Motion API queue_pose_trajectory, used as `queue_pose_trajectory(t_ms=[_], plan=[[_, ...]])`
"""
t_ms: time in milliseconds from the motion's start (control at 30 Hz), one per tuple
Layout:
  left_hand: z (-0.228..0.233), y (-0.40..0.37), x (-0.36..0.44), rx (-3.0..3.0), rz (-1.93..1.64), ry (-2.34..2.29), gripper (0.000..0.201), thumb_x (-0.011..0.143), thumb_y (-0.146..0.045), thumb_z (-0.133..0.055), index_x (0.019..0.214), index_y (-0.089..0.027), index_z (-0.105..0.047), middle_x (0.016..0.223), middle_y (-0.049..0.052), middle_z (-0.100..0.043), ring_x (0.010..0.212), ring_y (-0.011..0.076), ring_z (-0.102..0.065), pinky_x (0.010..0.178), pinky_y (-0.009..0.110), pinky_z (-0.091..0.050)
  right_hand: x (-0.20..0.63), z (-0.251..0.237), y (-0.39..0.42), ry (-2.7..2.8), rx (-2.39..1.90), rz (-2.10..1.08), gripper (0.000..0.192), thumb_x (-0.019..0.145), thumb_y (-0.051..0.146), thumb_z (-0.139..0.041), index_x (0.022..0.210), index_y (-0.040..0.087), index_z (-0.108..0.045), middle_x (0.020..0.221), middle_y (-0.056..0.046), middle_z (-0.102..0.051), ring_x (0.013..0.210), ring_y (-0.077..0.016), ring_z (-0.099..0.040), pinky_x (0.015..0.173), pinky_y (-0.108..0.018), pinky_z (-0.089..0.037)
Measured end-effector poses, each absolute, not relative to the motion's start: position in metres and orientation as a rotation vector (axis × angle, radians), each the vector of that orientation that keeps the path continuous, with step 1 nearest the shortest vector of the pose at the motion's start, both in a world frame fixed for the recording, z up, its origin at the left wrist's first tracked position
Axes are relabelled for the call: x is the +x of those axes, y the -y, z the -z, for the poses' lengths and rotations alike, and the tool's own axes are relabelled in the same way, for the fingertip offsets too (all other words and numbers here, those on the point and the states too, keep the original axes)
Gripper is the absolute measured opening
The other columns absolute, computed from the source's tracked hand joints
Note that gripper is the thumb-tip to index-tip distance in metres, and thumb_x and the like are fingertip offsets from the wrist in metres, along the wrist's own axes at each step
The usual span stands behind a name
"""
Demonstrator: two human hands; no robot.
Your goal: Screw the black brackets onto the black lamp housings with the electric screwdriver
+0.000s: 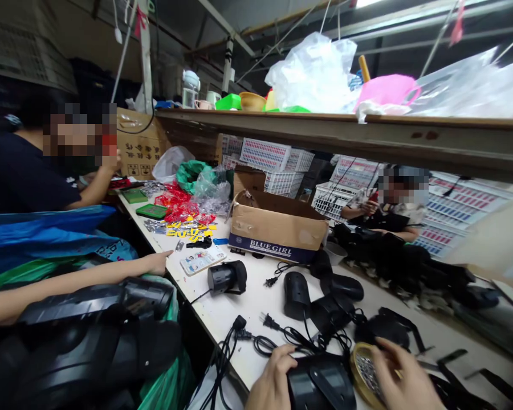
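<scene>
My left hand [273, 378] grips the left side of a black plastic housing [320, 384] at the table's near edge. My right hand [404, 376] holds a round gold-rimmed mesh grille [365, 371] right beside the housing. Black power cords with plugs [270, 323] trail over the white table [239, 304] just beyond my hands. Several more black cylindrical housings [296, 294] lie further out.
A Blue Girl cardboard box [277, 230] stands mid-table. A co-worker's arm [89, 276] reaches onto the table from the left beside a phone [202, 260]. Another person sits far left, a third across the table on the right. Black parts are piled at the lower left [89, 336]. A cluttered shelf runs overhead.
</scene>
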State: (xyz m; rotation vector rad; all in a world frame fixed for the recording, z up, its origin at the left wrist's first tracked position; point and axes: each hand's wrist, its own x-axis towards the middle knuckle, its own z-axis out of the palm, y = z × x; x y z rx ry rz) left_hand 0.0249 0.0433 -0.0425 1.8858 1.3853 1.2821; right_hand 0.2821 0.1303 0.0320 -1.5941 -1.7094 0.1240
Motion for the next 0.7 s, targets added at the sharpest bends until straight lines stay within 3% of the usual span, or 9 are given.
queue_pose_trajectory(t_ms=[100, 200, 267, 333, 500, 700], plan=[[0.028, -0.047, 0.019, 1.766, -1.182, -1.339, 0.04, 0.094, -0.019, -0.06, 0.133, -0.02, -0.054, 0.146, 0.019, -0.057, 0.136, 0.0261, -0.058, 0.107, 0.038, -0.054, 0.279, -0.018, -0.142, 1.813, -1.651, -0.346, 0.052, 0.081, 0.067, -0.047, 0.099, 0.021, -0.065, 0.1, -0.014, -0.073, 0.097, -0.0376, -0.07, 0.087, -0.052, -0.055], [0.008, -0.051, 0.011, 1.652, -1.01, -1.28, 0.077, 0.077, -0.028, -0.081, 0.146, -0.02, -0.048, 0.154, 0.018, -0.05, 0.139, 0.0306, -0.055, 0.113, 0.04, -0.049, 0.278, -0.017, -0.143, 1.775, -1.683, -0.373, 0.055, 0.078, 0.064, -0.042, 0.104, 0.021, -0.064, 0.11, -0.016, -0.073, 0.108, -0.0389, -0.068, 0.098, -0.055, -0.052], [-0.007, -0.05, 0.004, 1.59, -0.934, -1.276, 0.103, 0.066, -0.039, -0.09, 0.154, -0.022, -0.04, 0.157, 0.017, -0.047, 0.141, 0.0352, -0.052, 0.117, 0.046, -0.045, 0.277, -0.023, -0.137, 1.748, -1.733, -0.348, 0.058, 0.074, 0.064, -0.04, 0.102, 0.02, -0.065, 0.108, -0.016, -0.073, 0.104, -0.0401, -0.068, 0.095, -0.057, -0.052], [-0.02, -0.047, -0.002, 1.552, -0.887, -1.296, 0.112, 0.064, -0.053, -0.09, 0.158, -0.024, -0.036, 0.153, 0.016, -0.053, 0.138, 0.0384, -0.053, 0.114, 0.05, -0.046, 0.275, -0.03, -0.129, 1.705, -1.787, -0.308, 0.058, 0.074, 0.066, -0.04, 0.1, 0.021, -0.068, 0.101, -0.014, -0.074, 0.095, -0.0398, -0.07, 0.086, -0.056, -0.055], [-0.038, -0.039, -0.009, 1.627, -0.769, -1.464, 0.1, 0.065, -0.068, -0.083, 0.149, -0.025, -0.052, 0.131, 0.016, -0.064, 0.123, 0.0416, -0.061, 0.107, 0.058, -0.047, 0.265, -0.042, -0.112, 1.658, -1.685, -0.201, 0.053, 0.082, 0.068, -0.046, 0.096, 0.023, -0.071, 0.1, -0.011, -0.075, 0.091, -0.036, -0.07, 0.076, -0.047, -0.056], [-0.047, -0.039, -0.007, 1.659, -0.761, -1.666, 0.072, 0.067, -0.071, -0.078, 0.114, -0.017, -0.072, 0.116, 0.015, -0.068, 0.117, 0.0412, -0.06, 0.103, 0.057, -0.048, 0.257, -0.042, -0.113, 1.743, -1.851, 0.01, 0.054, 0.078, 0.064, -0.039, 0.086, 0.023, -0.073, 0.09, -0.013, -0.075, 0.08, -0.0388, -0.069, 0.07, -0.05, -0.055]])
